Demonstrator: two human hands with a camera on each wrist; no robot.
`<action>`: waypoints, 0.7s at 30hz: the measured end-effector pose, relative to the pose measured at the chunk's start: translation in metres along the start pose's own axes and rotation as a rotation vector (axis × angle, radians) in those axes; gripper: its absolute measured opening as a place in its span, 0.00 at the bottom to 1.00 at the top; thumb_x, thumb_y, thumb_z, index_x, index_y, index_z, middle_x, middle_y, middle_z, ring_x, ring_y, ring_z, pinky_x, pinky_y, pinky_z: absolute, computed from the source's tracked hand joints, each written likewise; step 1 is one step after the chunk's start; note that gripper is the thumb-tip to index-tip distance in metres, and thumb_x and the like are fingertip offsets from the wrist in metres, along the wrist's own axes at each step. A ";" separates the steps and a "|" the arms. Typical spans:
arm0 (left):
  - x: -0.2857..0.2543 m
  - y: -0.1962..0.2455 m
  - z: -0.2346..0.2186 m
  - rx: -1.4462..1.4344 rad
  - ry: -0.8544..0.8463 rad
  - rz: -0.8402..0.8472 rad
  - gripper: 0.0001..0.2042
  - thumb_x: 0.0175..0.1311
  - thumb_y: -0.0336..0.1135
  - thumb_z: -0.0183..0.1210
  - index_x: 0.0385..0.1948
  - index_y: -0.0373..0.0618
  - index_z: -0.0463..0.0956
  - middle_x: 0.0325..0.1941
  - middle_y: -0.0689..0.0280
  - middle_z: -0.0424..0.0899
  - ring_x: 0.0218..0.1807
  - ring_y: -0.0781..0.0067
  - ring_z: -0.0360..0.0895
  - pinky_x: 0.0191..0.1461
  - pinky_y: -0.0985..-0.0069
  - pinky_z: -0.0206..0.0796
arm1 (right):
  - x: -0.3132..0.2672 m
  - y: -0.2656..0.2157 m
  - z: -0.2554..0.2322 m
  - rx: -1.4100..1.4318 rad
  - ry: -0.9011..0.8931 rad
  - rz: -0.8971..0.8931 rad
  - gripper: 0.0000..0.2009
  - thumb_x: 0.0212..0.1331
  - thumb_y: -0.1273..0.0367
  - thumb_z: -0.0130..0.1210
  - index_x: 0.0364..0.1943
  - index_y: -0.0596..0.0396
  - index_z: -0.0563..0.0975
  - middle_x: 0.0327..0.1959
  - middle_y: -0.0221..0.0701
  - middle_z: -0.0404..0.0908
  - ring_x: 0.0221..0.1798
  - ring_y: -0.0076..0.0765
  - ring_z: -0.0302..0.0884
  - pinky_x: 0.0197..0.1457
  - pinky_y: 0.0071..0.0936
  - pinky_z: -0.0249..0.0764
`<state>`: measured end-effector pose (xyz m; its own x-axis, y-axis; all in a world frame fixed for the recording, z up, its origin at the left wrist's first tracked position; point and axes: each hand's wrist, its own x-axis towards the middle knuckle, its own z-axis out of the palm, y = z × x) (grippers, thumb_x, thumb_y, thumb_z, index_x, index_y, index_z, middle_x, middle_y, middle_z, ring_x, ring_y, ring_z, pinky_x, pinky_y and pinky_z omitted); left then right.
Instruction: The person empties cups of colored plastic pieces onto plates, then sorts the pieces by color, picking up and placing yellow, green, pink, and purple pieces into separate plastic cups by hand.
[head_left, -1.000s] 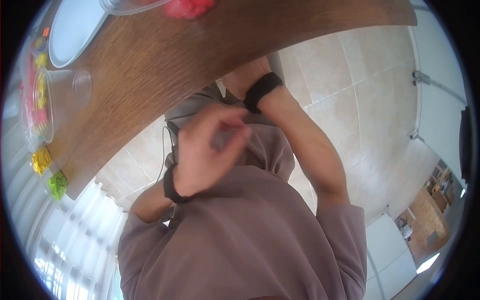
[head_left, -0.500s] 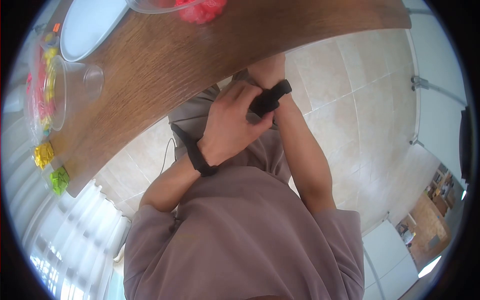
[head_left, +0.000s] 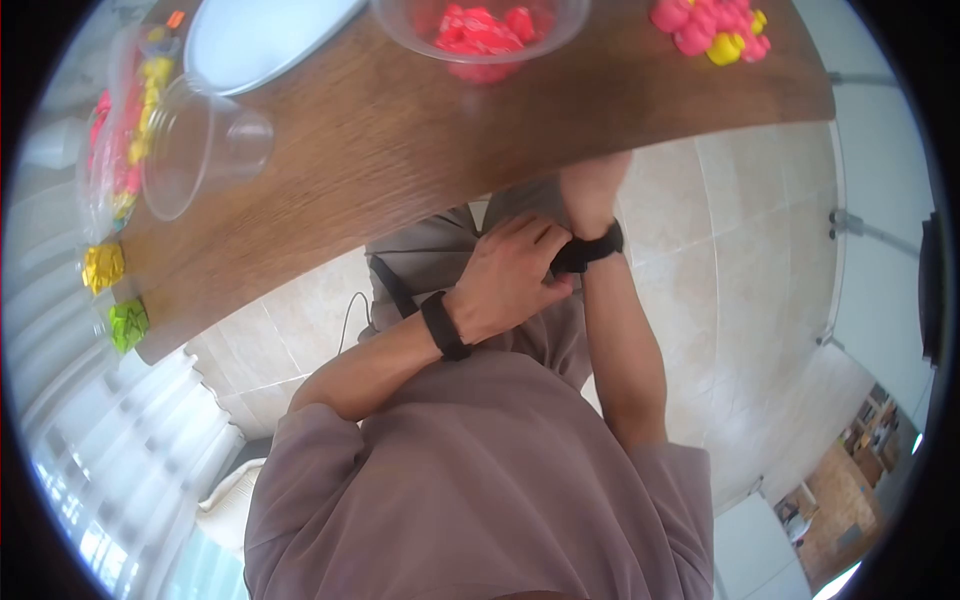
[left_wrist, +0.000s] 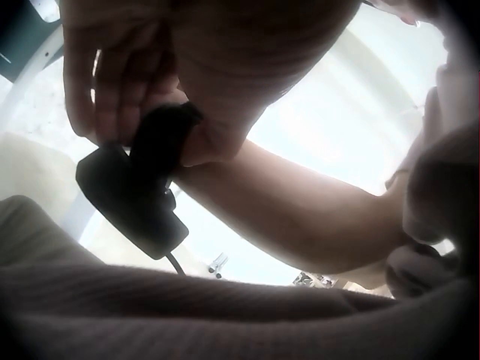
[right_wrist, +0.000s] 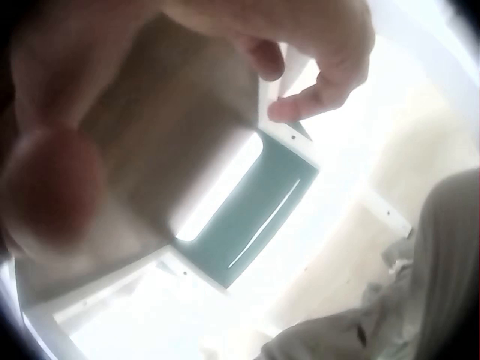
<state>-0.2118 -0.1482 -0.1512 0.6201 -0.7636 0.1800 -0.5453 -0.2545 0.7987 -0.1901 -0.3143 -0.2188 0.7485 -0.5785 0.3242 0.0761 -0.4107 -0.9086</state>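
Observation:
In the head view, my left hand (head_left: 508,275) reaches across my lap and pinches the black wristband (head_left: 603,245) on my right wrist. Up close in the left wrist view, its fingers and thumb are at the dark strap (left_wrist: 161,135), and a boxy black camera (left_wrist: 131,206) with a cable sits on that band. My right hand (head_left: 592,190) extends just by the table's front edge, partly hidden there. Its fingers (right_wrist: 322,97) are loosely bent in the right wrist view, apart from the thumb, with nothing between them. Another black band (head_left: 445,325) circles my left wrist.
On the brown table (head_left: 400,150) are a white tray (head_left: 260,45), a clear bowl (head_left: 400,25) with red pieces, a pink-and-yellow lump cluster (head_left: 710,28) and a clear cup (head_left: 180,190) on its side. Gold (head_left: 103,268) and green (head_left: 128,325) shiny pieces lie at the left edge.
My left hand came from above my lap, fingers curled and blurred, onto the right wristband and stays at it. The head view has shifted, bringing more of the table into sight.

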 end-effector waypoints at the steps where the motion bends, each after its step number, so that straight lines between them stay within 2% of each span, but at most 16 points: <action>1: 0.001 0.001 0.000 0.011 0.018 -0.005 0.17 0.48 0.32 0.71 0.40 0.41 0.78 0.39 0.59 0.83 0.44 0.54 0.80 0.48 0.60 0.74 | -0.004 -0.003 0.002 0.012 -0.013 -0.012 0.07 0.62 0.74 0.60 0.41 0.63 0.81 0.43 0.34 0.85 0.45 0.40 0.83 0.47 0.40 0.79; 3: 0.004 0.000 -0.003 -0.033 -0.065 -0.040 0.15 0.51 0.34 0.71 0.39 0.41 0.80 0.37 0.59 0.83 0.44 0.54 0.81 0.47 0.60 0.74 | -0.010 -0.008 0.004 1.108 0.311 0.834 0.05 0.66 0.77 0.56 0.41 0.61 0.81 0.41 0.32 0.84 0.43 0.34 0.83 0.47 0.36 0.81; 4: 0.005 0.003 -0.007 -0.030 -0.051 -0.052 0.15 0.51 0.34 0.71 0.39 0.41 0.80 0.37 0.59 0.83 0.44 0.54 0.81 0.47 0.60 0.74 | -0.016 -0.010 0.002 1.107 0.291 0.841 0.05 0.66 0.77 0.56 0.41 0.61 0.81 0.41 0.32 0.84 0.43 0.34 0.83 0.47 0.36 0.81; 6: 0.012 0.005 -0.022 -0.067 -0.254 -0.179 0.14 0.55 0.36 0.71 0.40 0.41 0.82 0.39 0.58 0.84 0.44 0.56 0.82 0.46 0.62 0.74 | -0.020 -0.010 -0.004 0.928 0.240 0.849 0.04 0.67 0.78 0.55 0.41 0.59 0.81 0.36 0.29 0.83 0.40 0.28 0.82 0.47 0.29 0.80; 7: 0.014 0.003 -0.025 -0.063 -0.238 -0.212 0.14 0.55 0.36 0.71 0.40 0.41 0.82 0.39 0.58 0.84 0.44 0.56 0.82 0.46 0.62 0.74 | -0.022 -0.014 -0.013 0.780 0.182 0.752 0.04 0.67 0.78 0.56 0.41 0.59 0.80 0.34 0.28 0.83 0.38 0.27 0.81 0.46 0.27 0.79; 9: 0.022 -0.007 -0.027 -0.261 0.036 -0.381 0.13 0.58 0.40 0.68 0.31 0.37 0.84 0.43 0.55 0.86 0.47 0.51 0.82 0.53 0.61 0.72 | -0.023 -0.020 -0.031 0.471 0.072 0.540 0.02 0.67 0.75 0.60 0.39 0.60 0.80 0.34 0.27 0.84 0.37 0.25 0.80 0.43 0.24 0.78; 10: 0.024 -0.010 -0.029 -0.257 0.050 -0.421 0.13 0.58 0.40 0.68 0.31 0.37 0.84 0.43 0.55 0.86 0.47 0.51 0.82 0.53 0.61 0.72 | -0.031 -0.035 -0.031 0.476 0.039 0.568 0.02 0.67 0.75 0.60 0.39 0.60 0.80 0.34 0.27 0.84 0.37 0.25 0.80 0.43 0.24 0.78; 12: 0.039 -0.020 -0.033 -0.500 0.030 -0.568 0.14 0.63 0.42 0.64 0.39 0.39 0.85 0.48 0.54 0.87 0.51 0.54 0.84 0.53 0.61 0.72 | -0.035 -0.068 -0.035 0.200 -0.178 0.336 0.04 0.66 0.74 0.62 0.38 0.60 0.80 0.33 0.29 0.84 0.35 0.25 0.79 0.42 0.23 0.76; 13: 0.034 -0.045 -0.021 -0.500 0.045 -0.577 0.14 0.63 0.42 0.64 0.39 0.39 0.85 0.48 0.54 0.87 0.51 0.54 0.84 0.53 0.61 0.72 | -0.044 -0.085 -0.033 0.143 -0.288 0.267 0.06 0.63 0.73 0.65 0.37 0.60 0.79 0.34 0.31 0.83 0.36 0.28 0.80 0.43 0.26 0.77; 14: 0.018 -0.079 0.004 -0.343 -0.051 -0.418 0.15 0.65 0.44 0.61 0.41 0.41 0.85 0.41 0.55 0.87 0.47 0.56 0.85 0.49 0.62 0.73 | -0.056 -0.104 -0.025 0.083 -0.397 0.198 0.08 0.61 0.72 0.67 0.36 0.60 0.79 0.35 0.33 0.83 0.37 0.32 0.80 0.44 0.28 0.77; 15: 0.010 -0.098 0.019 -0.184 -0.145 -0.254 0.16 0.67 0.45 0.59 0.43 0.43 0.85 0.34 0.57 0.88 0.42 0.58 0.86 0.44 0.62 0.74 | -0.059 -0.119 -0.019 -0.009 -0.480 0.032 0.10 0.58 0.71 0.69 0.38 0.59 0.79 0.36 0.35 0.81 0.39 0.37 0.79 0.45 0.32 0.77; 16: 0.009 -0.100 0.021 -0.187 -0.132 -0.261 0.16 0.67 0.45 0.59 0.43 0.43 0.85 0.34 0.57 0.88 0.42 0.58 0.86 0.44 0.62 0.74 | -0.062 -0.129 -0.012 -0.099 -0.560 -0.139 0.13 0.55 0.70 0.71 0.40 0.58 0.79 0.38 0.37 0.80 0.42 0.42 0.79 0.46 0.36 0.76; 17: 0.008 -0.102 0.024 -0.154 -0.117 -0.277 0.16 0.66 0.45 0.59 0.43 0.43 0.85 0.34 0.57 0.88 0.42 0.58 0.86 0.44 0.62 0.74 | -0.068 -0.132 -0.005 -0.095 -0.580 -0.144 0.13 0.55 0.70 0.71 0.40 0.58 0.79 0.38 0.37 0.80 0.42 0.42 0.79 0.46 0.36 0.76; 19: 0.007 -0.105 0.029 -0.086 -0.092 -0.313 0.15 0.66 0.45 0.58 0.43 0.43 0.85 0.35 0.57 0.88 0.42 0.58 0.86 0.45 0.62 0.74 | -0.080 -0.132 0.004 -0.211 -0.527 -0.096 0.19 0.52 0.68 0.73 0.45 0.56 0.78 0.40 0.38 0.78 0.46 0.48 0.77 0.47 0.41 0.76; 21: 0.008 -0.106 0.034 -0.013 -0.071 -0.344 0.15 0.66 0.45 0.58 0.43 0.43 0.85 0.36 0.57 0.88 0.43 0.58 0.86 0.45 0.62 0.74 | -0.077 -0.134 0.006 -0.199 -0.578 -0.055 0.20 0.52 0.68 0.73 0.47 0.56 0.77 0.40 0.38 0.78 0.45 0.49 0.77 0.46 0.42 0.76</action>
<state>-0.1683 -0.1475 -0.2544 0.7250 -0.6741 -0.1413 -0.3037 -0.4970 0.8129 -0.2541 -0.2108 -0.1234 0.9873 -0.0999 0.1232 0.0418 -0.5853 -0.8097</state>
